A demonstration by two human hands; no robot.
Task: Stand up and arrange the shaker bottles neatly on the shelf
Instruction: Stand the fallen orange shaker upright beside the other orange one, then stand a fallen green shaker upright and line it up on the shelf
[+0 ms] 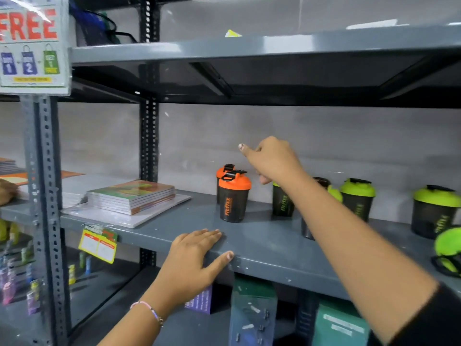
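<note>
Left hand (193, 255) lies flat, fingers spread, at lower centre of frame. Right hand (270, 159) is raised mid-frame, loosely curled, holding nothing.

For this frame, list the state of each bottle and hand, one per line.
Front orange-lid shaker: upright.
Rear orange-lid shaker: upright, behind it.
Green-lid shakers: upright.
Green lid at right edge: on its side.
Left hand: flat on shelf edge.
Right hand: empty, above bottles.
</note>
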